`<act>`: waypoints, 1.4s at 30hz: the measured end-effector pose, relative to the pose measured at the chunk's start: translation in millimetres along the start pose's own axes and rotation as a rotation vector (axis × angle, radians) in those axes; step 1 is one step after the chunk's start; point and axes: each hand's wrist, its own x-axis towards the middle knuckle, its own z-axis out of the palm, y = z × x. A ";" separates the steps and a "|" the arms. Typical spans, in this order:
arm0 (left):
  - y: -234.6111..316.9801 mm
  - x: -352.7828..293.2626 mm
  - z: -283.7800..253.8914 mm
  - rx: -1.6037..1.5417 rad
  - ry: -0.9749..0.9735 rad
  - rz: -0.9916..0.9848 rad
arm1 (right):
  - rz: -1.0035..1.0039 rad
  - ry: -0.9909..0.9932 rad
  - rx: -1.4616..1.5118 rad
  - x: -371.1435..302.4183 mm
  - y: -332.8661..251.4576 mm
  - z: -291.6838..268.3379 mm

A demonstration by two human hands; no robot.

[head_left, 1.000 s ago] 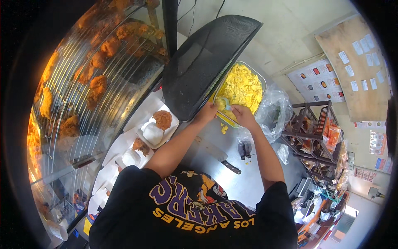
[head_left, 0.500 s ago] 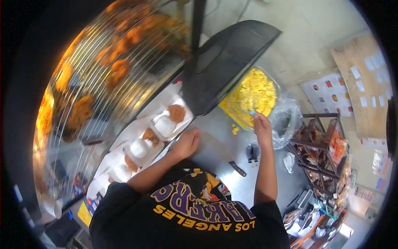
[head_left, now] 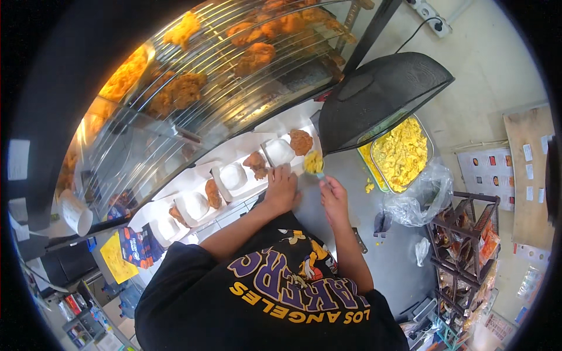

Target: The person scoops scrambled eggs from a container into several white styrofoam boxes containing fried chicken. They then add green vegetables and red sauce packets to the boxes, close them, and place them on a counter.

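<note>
Left grip: I'm resting it at the near edge of a box, fingers loosely extended; I can't tell whether it's pinching the rim.
Right grip: I'm keeping it closed around the spoon's pale-blue handle.
Spoon: it's no longer dipping into the tray; it's now carrying yellow food just beside the end box, which, I'm judging, is putting a portion within easy reach of the row.
Boxes: white and open, they're standing in a line, holding rice and fried chicken.
Knife: it's lying on the counter by the right forearm.
Tray: it's holding more yellow food, well apart from the spoon.
Mesh cover: it's partly overlapping the tray in my view.
Wire rack: it's carrying fried pieces beyond the boxes.
</note>
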 end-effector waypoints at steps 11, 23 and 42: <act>2.1 -25.1 -11.0 0.010 -0.181 -0.060 | -0.738 0.097 -1.250 28.6 37.3 25.7; 28.1 7.8 -0.1 -0.501 -0.261 0.290 | -0.024 0.271 0.605 -36.0 17.8 -47.4; 125.7 195.2 91.0 -0.887 -0.067 -0.150 | -0.299 -0.133 -1.853 85.2 -98.7 -224.8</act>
